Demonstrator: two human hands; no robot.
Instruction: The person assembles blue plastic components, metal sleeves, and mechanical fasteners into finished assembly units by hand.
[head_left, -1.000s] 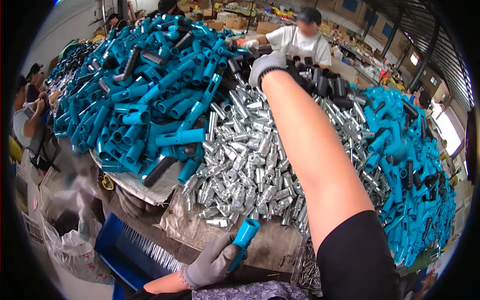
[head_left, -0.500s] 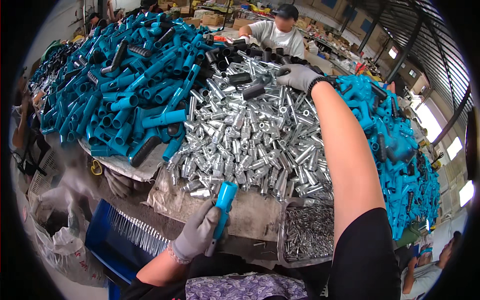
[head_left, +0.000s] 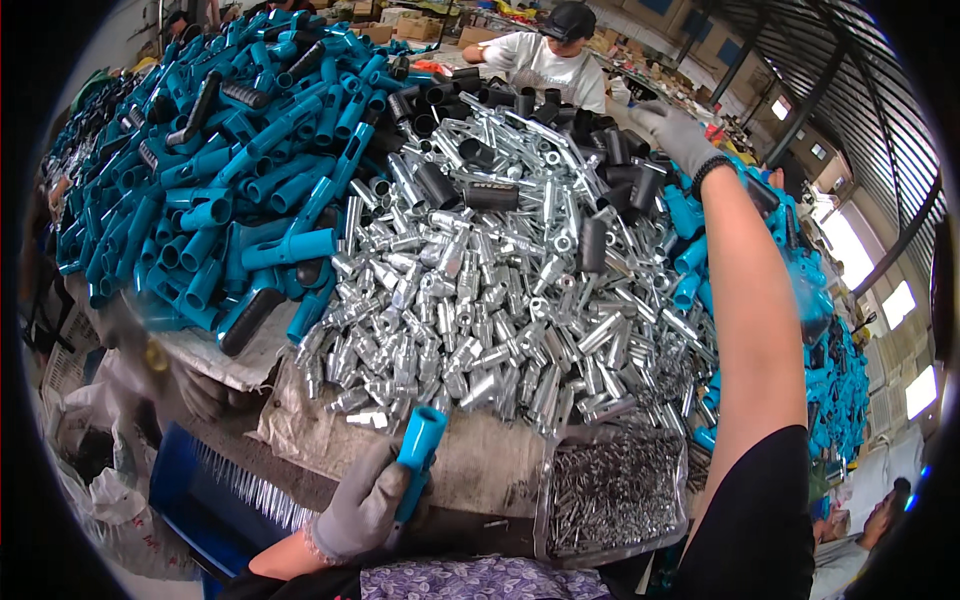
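In a grey glove, my left hand [head_left: 362, 508] is closed round a bright blue tubular handle [head_left: 424, 432], its round open end tilted up. That hand is low in front of me, at the table's near edge. My right hand [head_left: 672, 136], also gloved, is stretched out at the far right, fingers extended with nothing visible in them. Beneath and beside it lie black ribbed sleeves [head_left: 645, 185] and blue parts [head_left: 690, 250]. Between my hands spreads a large heap of shiny metal fittings [head_left: 460, 310].
A tall pile of darker blue tubes [head_left: 210, 200] rises at left. A clear tray of small metal pins [head_left: 615, 490] stands at the near edge. A blue bin [head_left: 200, 500] holding thin metal rods is at lower left. Across the table a person [head_left: 555, 60] works.
My right hand has moved right and away from the metal heap, over the black sleeves. My left hand, still holding the blue tubular handle, appears lower and slightly left as the view shifts.
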